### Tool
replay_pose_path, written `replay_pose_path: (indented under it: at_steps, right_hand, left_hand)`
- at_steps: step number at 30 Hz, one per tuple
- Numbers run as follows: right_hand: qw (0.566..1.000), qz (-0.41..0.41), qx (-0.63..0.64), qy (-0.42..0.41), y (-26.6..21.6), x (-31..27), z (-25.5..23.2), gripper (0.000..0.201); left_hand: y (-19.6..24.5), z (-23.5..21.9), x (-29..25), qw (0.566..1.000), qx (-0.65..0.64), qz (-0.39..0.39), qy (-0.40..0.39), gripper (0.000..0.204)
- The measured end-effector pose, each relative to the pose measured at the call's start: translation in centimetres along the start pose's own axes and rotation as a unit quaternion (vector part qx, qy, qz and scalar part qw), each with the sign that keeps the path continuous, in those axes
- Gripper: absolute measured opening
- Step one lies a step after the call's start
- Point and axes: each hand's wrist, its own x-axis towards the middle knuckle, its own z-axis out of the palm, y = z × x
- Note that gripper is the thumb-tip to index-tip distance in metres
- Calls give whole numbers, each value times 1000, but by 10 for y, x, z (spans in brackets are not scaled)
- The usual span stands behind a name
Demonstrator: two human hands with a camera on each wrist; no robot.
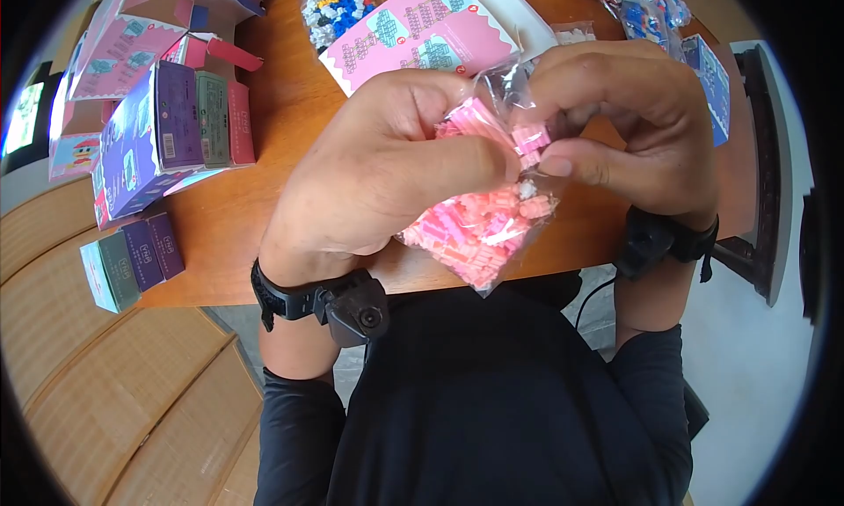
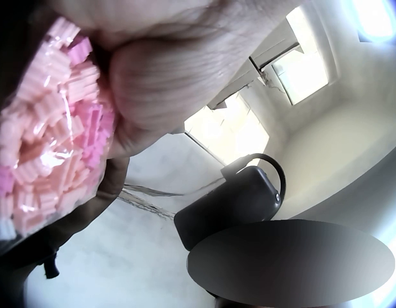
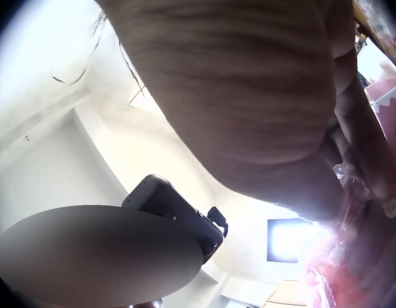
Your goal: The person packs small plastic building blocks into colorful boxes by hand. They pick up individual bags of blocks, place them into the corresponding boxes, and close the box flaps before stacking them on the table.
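A clear plastic bag (image 1: 479, 233) full of small pink and salmon bricks hangs between the two hands in the head view, over the table's near edge. The left hand (image 1: 387, 167) grips its upper left side, thumb laid across the front. At the bag's upper right, the right hand (image 1: 629, 123) pinches the plastic near some pink bricks, with thumb and fingertips close together. The left wrist view shows the brick-filled bag (image 2: 53, 141) beside the left palm (image 2: 166, 77). Beyond the right palm (image 3: 249, 96), part of the bag (image 3: 333, 276) appears blurred.
Open pink and purple boxes (image 1: 132, 145) stand at the table's left, with a small green and purple box (image 1: 132, 260) at the near left edge. A pink printed box (image 1: 422, 36) lies behind the hands, near bags of coloured bricks (image 1: 338, 14). A blue box (image 1: 708, 88) is at right.
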Motion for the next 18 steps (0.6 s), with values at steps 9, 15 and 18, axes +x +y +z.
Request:
replay_pose_path:
  at_steps: [9, 15, 18]
  right_hand:
    - [998, -8, -56, -8, -5, 3, 3, 25]
    - [997, 8, -82, -6, -4, 2, 8, 31]
    - [994, -20, -107, -18, -3, 2, 6, 32]
  left_hand:
    - [1, 3, -2, 999, -50, -11, 8, 27]
    - [0, 1, -2, 999, -32, -22, 4, 29]
    - [0, 0, -3, 999, -29, -25, -11, 29]
